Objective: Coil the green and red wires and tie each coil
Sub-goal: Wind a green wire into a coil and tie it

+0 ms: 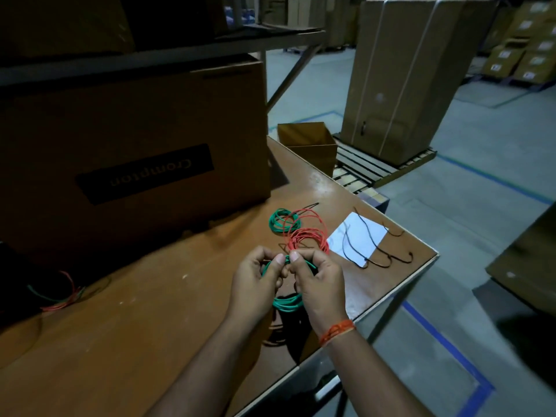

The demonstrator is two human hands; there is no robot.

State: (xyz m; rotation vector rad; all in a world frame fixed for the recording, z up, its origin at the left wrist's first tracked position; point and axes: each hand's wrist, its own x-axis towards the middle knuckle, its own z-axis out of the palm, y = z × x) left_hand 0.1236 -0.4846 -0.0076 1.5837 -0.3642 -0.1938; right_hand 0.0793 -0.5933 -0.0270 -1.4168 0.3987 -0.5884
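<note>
Green wire, already wound into a coil, hung between both hands above the tabletop, not far in from its right edge. The left hand and the right hand each pinched the top of the coil between thumb and curled fingers, thumb tips almost touching at a tight wrapped spot; the lower loops sagged free beneath the palms. Judging by that sag, the wire was light, thin and springy: soft enough to bend, yet likely to spring open if the pinch slackened. The safest hold seemed to be where the turns gathered at the wrap, with all strands trapped together, since the smooth insulation looked apt to slip.

A second green coil lay further back on the tabletop, with a loose red wire overlapping its right side and sprawling toward the hands; the red one looked uncoiled and untied. Thin black ties lay across a white sheet near the right edge. More red and green strands sat near the left edge, in shadow.

A small open carton stood at the far end of the tabletop; its inside was too dark to tell the contents. A large closed box stood behind the coils, its contents hidden.
</note>
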